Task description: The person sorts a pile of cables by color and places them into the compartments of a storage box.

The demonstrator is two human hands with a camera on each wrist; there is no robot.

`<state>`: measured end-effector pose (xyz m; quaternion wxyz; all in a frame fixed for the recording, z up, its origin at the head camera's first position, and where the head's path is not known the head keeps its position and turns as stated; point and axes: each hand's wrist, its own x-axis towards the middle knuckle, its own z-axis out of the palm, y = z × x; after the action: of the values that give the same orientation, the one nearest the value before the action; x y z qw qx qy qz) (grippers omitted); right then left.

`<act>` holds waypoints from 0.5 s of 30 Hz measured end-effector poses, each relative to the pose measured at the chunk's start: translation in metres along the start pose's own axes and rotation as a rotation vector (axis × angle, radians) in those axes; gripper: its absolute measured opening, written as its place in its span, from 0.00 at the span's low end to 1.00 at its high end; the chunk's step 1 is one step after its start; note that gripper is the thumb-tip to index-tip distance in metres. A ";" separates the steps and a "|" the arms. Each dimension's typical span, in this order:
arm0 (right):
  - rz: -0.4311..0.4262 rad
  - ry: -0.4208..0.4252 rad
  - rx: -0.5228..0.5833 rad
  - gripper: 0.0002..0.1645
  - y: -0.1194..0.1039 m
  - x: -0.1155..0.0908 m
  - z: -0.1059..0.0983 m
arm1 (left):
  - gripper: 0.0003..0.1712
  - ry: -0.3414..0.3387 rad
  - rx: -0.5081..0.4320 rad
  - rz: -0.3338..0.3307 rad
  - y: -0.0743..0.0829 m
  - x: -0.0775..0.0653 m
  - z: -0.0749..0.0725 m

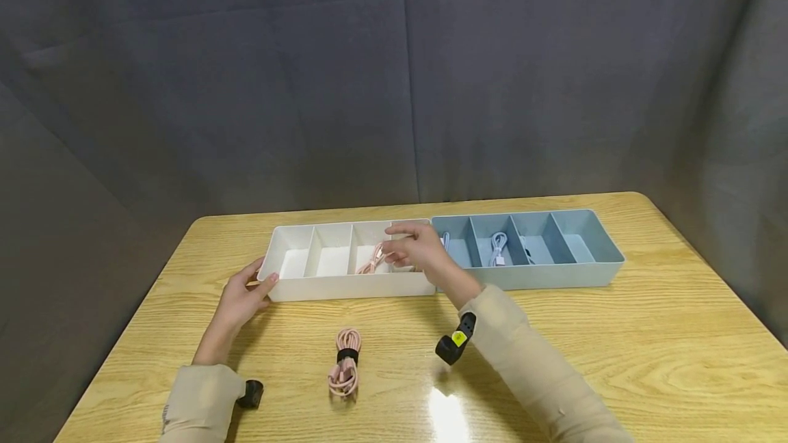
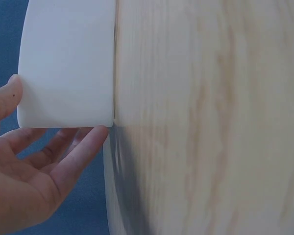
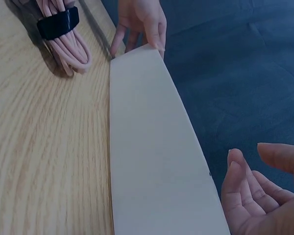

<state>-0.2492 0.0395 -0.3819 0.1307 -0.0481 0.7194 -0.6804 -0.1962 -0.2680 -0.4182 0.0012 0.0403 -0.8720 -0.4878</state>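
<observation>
A long white divided box [image 1: 351, 288] lies across the table. At its left end my left hand [image 1: 242, 296] holds the corner, thumb at the rim and fingers against the end wall; the left wrist view also shows this hand [image 2: 44, 171]. Over the box's right part hovers my right hand [image 1: 414, 248], its fingers parted and nothing visible between them in the right wrist view. Below its fingertips a pink cable [image 1: 369, 264] lies in the third compartment from the left. The hand partly hides the rightmost compartment. Nearer me, a bundled pink cable [image 1: 347, 364] with a black strap rests on the table.
End to end with the white box, on its right, stands a blue-grey divided box [image 1: 544, 275]. Inside it are a pale coiled cable [image 1: 498, 245] and other cables partly hidden. Behind the wooden table [image 1: 671, 361] hangs a dark curtain [image 1: 308, 87].
</observation>
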 end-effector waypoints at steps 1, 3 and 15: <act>-0.004 -0.003 -0.001 0.24 0.000 -0.001 0.000 | 0.36 -0.001 0.000 -0.003 0.000 0.000 0.000; -0.004 -0.007 0.004 0.23 0.000 -0.003 0.000 | 0.36 -0.002 -0.003 -0.008 0.000 0.000 0.000; -0.011 -0.036 0.047 0.22 -0.003 -0.017 -0.003 | 0.35 -0.001 -0.003 -0.010 0.001 -0.001 0.000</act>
<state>-0.2338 0.0468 -0.3767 0.1410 -0.0615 0.7004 -0.6970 -0.1952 -0.2676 -0.4172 -0.0018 0.0445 -0.8711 -0.4891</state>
